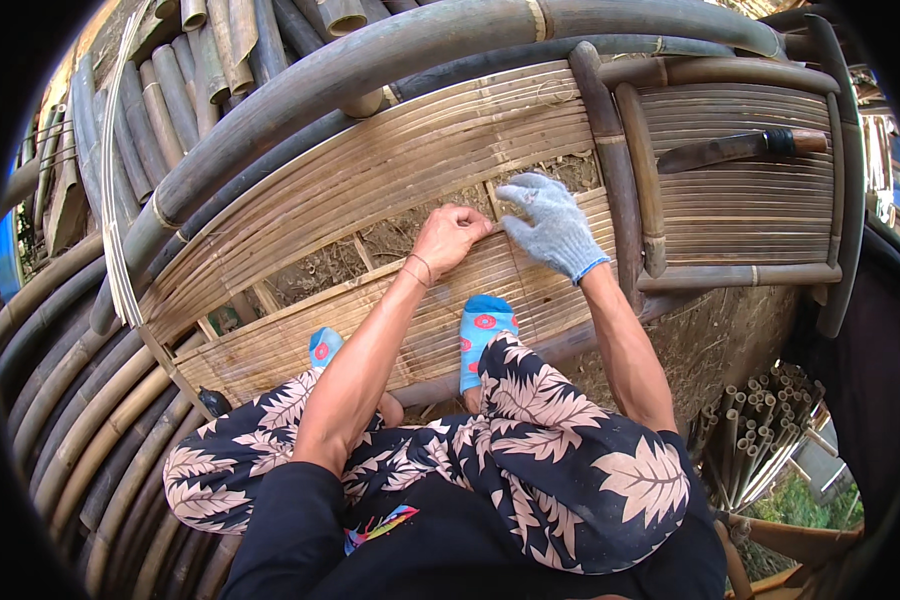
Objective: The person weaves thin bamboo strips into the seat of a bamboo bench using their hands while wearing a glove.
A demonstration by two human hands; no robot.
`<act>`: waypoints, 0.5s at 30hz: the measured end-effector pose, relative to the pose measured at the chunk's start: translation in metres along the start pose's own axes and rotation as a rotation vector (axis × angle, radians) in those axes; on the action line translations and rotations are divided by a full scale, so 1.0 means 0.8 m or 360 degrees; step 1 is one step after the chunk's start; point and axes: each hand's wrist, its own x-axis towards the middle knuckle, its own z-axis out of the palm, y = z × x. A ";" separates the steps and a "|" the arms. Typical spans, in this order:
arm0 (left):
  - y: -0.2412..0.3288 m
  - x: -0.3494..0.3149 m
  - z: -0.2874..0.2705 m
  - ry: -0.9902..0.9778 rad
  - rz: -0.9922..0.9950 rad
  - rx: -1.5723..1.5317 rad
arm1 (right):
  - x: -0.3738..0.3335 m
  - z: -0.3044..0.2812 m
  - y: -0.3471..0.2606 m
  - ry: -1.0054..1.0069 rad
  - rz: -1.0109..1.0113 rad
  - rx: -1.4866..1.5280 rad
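Observation:
In front of me lies a bamboo bench seat of thin slats [410, 165], with a long gap across its middle that shows soil and short cross strips. At the gap's near edge my bare left hand [450, 240] is closed in a pinch; whatever is between its fingertips is too small to make out. Just to its right, my right hand [552, 222] in a grey knitted glove rests over the near slats [435, 315]. Its thumb and forefinger are spread apart, the thumb close to the left fingertips, and nothing shows between them.
A knife [740, 150] with a wooden handle lies on the slatted panel at right. A thick curved bamboo rail [370, 60] arches along the far side. Bent poles [110, 430] are stacked at left, and cut bamboo tubes [180, 90] lie beyond. Thin bamboo sticks [760, 425] are bundled at lower right.

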 end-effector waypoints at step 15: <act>0.004 -0.008 0.050 0.0432 -0.0019 0.0596 | -0.358 -0.255 0.056 0.1689 0.1275 0.2305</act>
